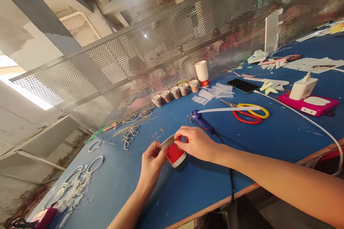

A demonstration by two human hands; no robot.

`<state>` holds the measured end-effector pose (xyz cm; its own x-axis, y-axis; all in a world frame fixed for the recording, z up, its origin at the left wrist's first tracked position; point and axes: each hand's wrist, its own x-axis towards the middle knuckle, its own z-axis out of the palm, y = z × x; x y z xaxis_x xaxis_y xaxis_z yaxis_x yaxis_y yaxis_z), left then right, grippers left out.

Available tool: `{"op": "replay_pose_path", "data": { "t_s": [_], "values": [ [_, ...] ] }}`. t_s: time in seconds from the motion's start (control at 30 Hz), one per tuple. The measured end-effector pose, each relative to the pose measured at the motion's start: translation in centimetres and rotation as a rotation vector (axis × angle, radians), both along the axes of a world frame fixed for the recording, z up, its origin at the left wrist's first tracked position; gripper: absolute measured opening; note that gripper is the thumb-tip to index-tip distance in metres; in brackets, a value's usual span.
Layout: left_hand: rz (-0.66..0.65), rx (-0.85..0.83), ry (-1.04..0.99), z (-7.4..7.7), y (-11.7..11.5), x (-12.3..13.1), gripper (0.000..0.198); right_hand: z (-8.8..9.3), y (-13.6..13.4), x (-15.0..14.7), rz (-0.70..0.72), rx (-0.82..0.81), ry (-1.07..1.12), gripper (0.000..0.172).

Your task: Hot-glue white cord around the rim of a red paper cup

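Two bare forearms reach in from the bottom edge and meet over the near part of the blue table (268,139). The left hand (152,161) has its fingers curled nearly shut, thumb and fingertips pinched on the rim of a red paper cup (175,155) and on the grey strip (166,142) that lies across the cup's mouth. The right hand (197,143) closes on the same rim from the other side, thumb and forefinger tight together, the other fingers folded over the cup. The cup lies tilted between the two hands, its white base low above the table.

It looks very light and thin-walled, so a hard squeeze would probably dent it. The rolled rim and the base seem the stiffest places to grip.

Just beyond the right hand lies a blue glue gun (201,121), with red-and-yellow scissors (248,114) further right. A row of small cups (174,93) and a stack of cups (202,73) stand at the perforated metal screen (107,75). Wire rings (95,146) lie to the left.
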<state>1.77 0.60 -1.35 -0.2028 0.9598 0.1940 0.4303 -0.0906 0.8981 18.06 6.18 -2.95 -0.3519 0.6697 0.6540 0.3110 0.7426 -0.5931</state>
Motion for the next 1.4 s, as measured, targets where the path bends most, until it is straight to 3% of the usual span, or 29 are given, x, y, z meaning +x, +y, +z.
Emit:
{"op": "replay_pose_path", "data": {
  "t_s": [0.27,0.47,0.57,0.77,0.93,1.17,1.4],
  "values": [
    [-0.035,-0.080,-0.250,0.0,0.2,-0.5,0.029,0.9,0.7,0.6,0.090,-0.364,0.149,0.007],
    [-0.101,-0.161,-0.370,0.1,0.2,-0.3,0.029,1.1,1.0,0.6,0.401,-0.680,0.189,0.022],
    [-0.097,-0.136,-0.306,0.0,0.2,-0.4,0.027,0.8,1.0,0.5,0.421,-0.737,0.226,0.021],
    [-0.015,-0.028,-0.010,0.4,-0.2,-0.5,0.037,0.5,1.1,0.4,0.372,-0.697,0.206,0.022],
    [-0.083,0.143,0.119,0.8,-0.8,-0.8,0.027,1.0,0.6,0.7,0.323,-0.525,0.104,0.022],
    [-0.122,0.262,0.327,0.4,-0.7,-0.6,0.016,1.2,-0.2,0.9,0.287,-0.322,0.051,0.021],
    [-0.064,0.294,0.346,0.6,-0.9,-0.4,0.009,1.1,-0.4,0.9,0.270,-0.220,0.254,0.016]
  ]
}}
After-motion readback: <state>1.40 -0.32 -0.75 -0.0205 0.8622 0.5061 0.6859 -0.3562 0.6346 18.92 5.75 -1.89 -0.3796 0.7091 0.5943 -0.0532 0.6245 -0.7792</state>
